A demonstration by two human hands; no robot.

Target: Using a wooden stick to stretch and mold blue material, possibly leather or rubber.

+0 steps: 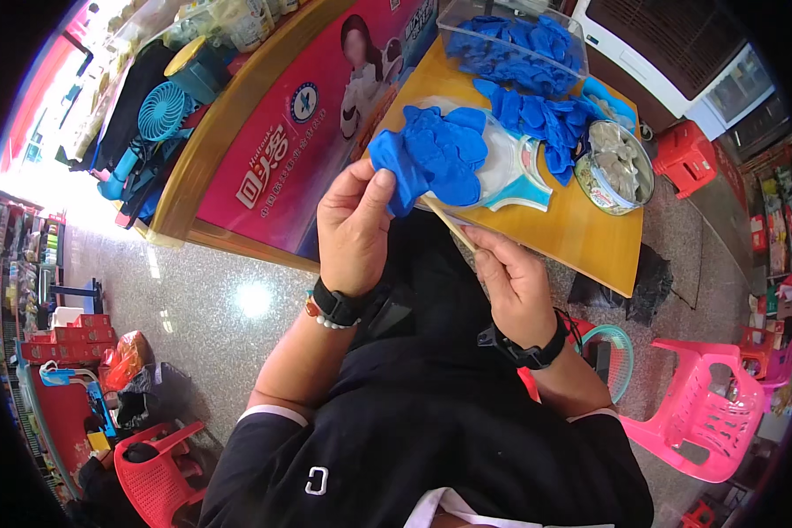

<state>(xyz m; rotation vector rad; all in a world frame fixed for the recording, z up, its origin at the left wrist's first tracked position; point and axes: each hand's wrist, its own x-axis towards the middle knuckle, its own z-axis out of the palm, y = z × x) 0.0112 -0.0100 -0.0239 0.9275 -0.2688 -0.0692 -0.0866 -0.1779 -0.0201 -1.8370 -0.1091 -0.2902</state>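
My left hand (356, 218) pinches a folded blue cloth-like petal (399, 168) between thumb and fingers. In my right hand (515, 284) a thin pale stick (454, 226) is held, its far end reaching up to the blue pieces. A cluster of blue petals (450, 155) lies just beyond my left fingertips, over a whitish sheet or dish (505, 165); I cannot tell which. Beside it is a white and turquoise item (528, 191). More loose blue petals (525, 112) are spread on the yellow wooden table (587, 241).
A clear plastic bin (455, 41) of blue pieces stands at the table's back. A round tin (610, 191) and a blue container (624, 109) sit at its right. A counter (201, 142) bearing writing adjoins on the left. A pink plastic chair (699, 402) stands at right.
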